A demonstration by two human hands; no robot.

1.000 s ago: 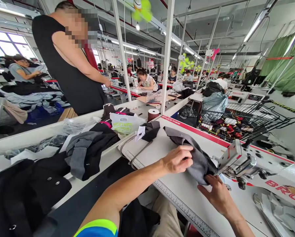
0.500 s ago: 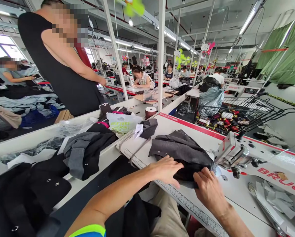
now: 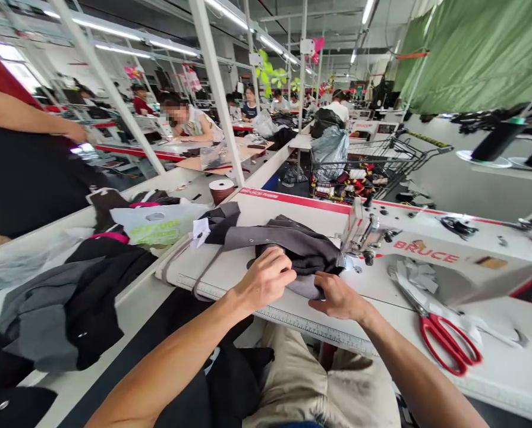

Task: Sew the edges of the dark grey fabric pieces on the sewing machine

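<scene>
A dark grey fabric piece (image 3: 283,238) with metal eyelets lies bunched on the sewing table, its right end beside the needle area of the white sewing machine (image 3: 426,246). My left hand (image 3: 270,276) is closed on the near part of this fabric, fingers curled into its black folds. To the right, my right hand (image 3: 339,295) pinches the near edge between thumb and fingers, where a lighter grey layer shows. The fingertips of both hands are partly hidden in the cloth. A smaller dark piece with a white tag (image 3: 200,230) lies at the fabric's left end.
Red-handled scissors (image 3: 448,345) lie right of my right hand, near white scraps (image 3: 419,274). A ruler strip (image 3: 310,324) runs along the table's front edge. More dark garments (image 3: 69,297) fill the left trough. A brown thread spool (image 3: 222,191) stands behind. One person stands at far left.
The view has swung right, bringing the scissors fully into sight. My left hand, spread on the fabric before, has closed on it. A lighter layer now shows near my right hand.
</scene>
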